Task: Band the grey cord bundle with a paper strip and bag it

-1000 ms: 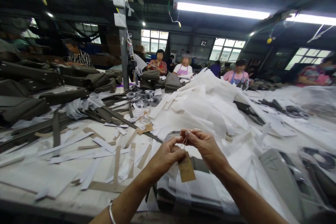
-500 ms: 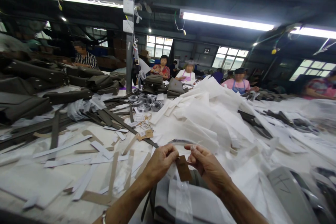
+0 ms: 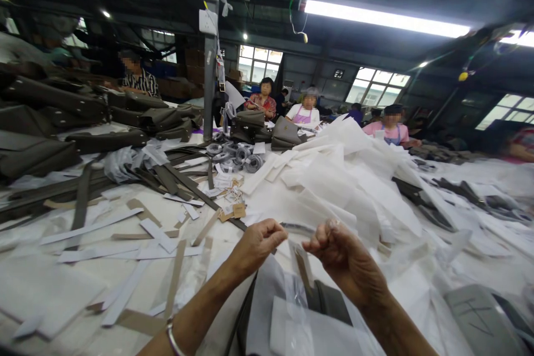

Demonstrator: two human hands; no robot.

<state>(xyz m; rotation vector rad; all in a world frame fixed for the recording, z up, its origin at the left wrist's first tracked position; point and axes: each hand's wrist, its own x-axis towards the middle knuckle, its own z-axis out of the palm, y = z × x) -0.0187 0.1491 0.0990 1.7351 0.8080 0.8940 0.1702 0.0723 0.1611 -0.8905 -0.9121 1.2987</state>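
Looking down through the head view: both hands raised close together over the desk [image 3: 54,283], near its front edge.

Left hand [image 3: 256,245]: fingers curled in, thumb and forefinger pinched tight near the top of a brown tag [image 3: 303,267]. What it pinches is too fine to make out. Silver bangle [image 3: 173,339] on that wrist.

Right hand [image 3: 346,256]: fist-like, fingertips pinched together at its upper left, just beside the tag's top. Cannot tell whether it grips a string or the tag itself.

Tag: hangs between the two hands, edge-on and tilted, lower end dropping toward a dark grey bag [image 3: 329,303] directly below. Bag partly wrapped in clear plastic [image 3: 292,322] and white sheet.

Desk, left half: strewn white and tan strips [image 3: 125,245], dark grey straps [image 3: 81,197], a few loose tags [image 3: 236,208] further back. Grey bags [image 3: 37,156] piled at far left.

Desk, centre and right: big heap of white sheets [image 3: 342,178]. Tape rolls [image 3: 242,158] near a post [image 3: 209,67].

Far side: several people seated at work, one in a pink top [image 3: 386,130].
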